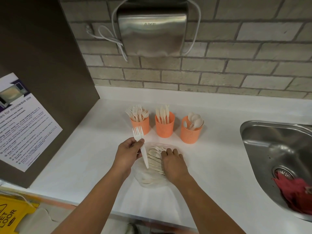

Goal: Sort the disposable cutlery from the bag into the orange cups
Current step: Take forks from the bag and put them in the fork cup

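Three orange cups stand in a row on the white counter: the left cup (141, 124) holds forks, the middle cup (164, 127) holds knives, the right cup (190, 132) holds spoons. In front of them lies a clear plastic bag (152, 180) with a pile of pale cutlery (154, 158) in it. My left hand (129, 151) grips white forks (141, 144), tines up, just in front of the fork cup. My right hand (173, 162) rests on the pile in the bag, fingers curled into the cutlery; whether it holds a piece is hidden.
A steel sink (278, 159) with a red cloth (293, 191) lies at the right. A brown panel with a microwave notice (22, 125) stands on the left. A steel hand dryer (152, 31) hangs on the brick wall. A yellow wet-floor sign (11, 215) sits at lower left.
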The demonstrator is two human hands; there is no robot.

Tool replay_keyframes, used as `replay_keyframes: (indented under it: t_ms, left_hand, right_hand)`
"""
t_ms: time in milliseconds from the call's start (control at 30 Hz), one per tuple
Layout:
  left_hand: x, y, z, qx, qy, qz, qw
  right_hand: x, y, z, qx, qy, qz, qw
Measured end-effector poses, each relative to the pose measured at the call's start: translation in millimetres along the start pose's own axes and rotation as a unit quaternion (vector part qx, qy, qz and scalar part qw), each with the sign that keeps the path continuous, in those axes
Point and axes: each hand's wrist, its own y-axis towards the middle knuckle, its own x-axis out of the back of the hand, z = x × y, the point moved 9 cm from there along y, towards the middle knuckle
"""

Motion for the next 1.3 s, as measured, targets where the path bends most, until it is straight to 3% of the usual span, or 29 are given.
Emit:
replay_keyframes:
  t_ms: [300, 700, 833, 1033, 1300]
  left_hand:
    - [-1.6, 2.0, 1.2, 0.004, 0.006, 0.004, 1.000]
    - [-8.5, 1.0, 4.7, 0.017, 0.006, 0.012, 1.000]
    - [-13.9, -1.0, 3.4, 0.019, 0.004, 0.020, 1.000]
    - [-15.4, -2.9, 1.0, 0.019, 0.012, 0.017, 1.000]
    - [-16.5, -8.5, -8.0, 0.017, 0.003, 0.033, 0.999]
  right_hand:
    - [-0.7, 5.2, -9.2, 0.006, 0.093, 0.018, 0.995]
    - [26.1, -0.9, -38.1, -0.036, 0.321, -0.130, 0.938]
    - [39.3, -0.2, -38.8, -0.032, 0.358, -0.150, 0.921]
    - [38.2, 1.1, -29.7, 0.008, 0.312, -0.115, 0.943]
    - [62.4, -4.2, -27.3, -0.007, 0.415, -0.130, 0.901]
